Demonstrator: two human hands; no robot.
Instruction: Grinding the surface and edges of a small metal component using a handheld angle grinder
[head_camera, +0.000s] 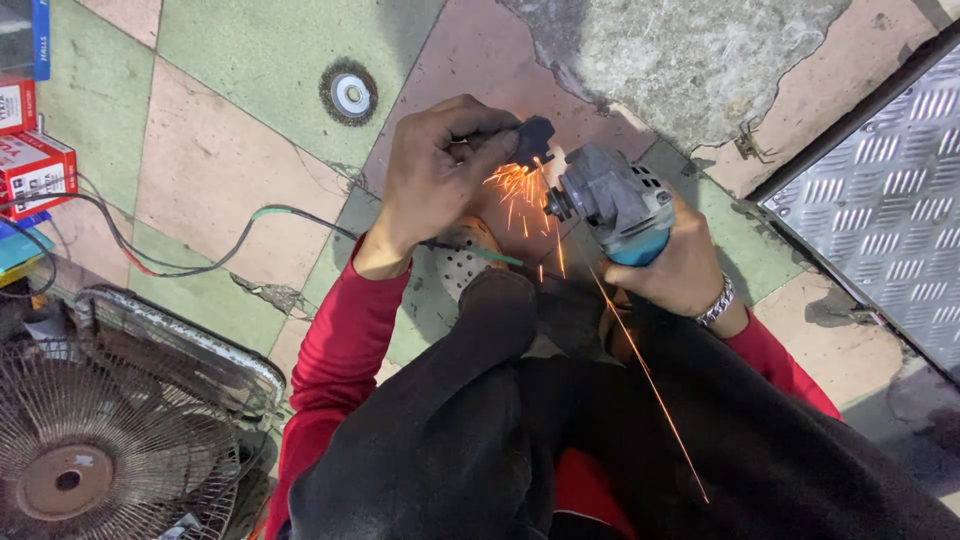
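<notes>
Your left hand (432, 175) pinches a small dark metal piece (533, 137) in a tight grip, held above the floor near your knees. Your right hand (675, 270) wraps closed around a blue-grey angle grinder (615, 200), its disc touching the piece, sparks (520, 190) flying. A wire cup brush (348, 94) lies well apart on the tiled floor (230, 140). Red boxes (35, 170), cables (180, 262) and a fan (110, 440) sit left; a checker plate (890, 200) right.

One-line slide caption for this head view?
Right hand holds an angle grinder against a small dark part gripped in the left hand, throwing sparks.
</notes>
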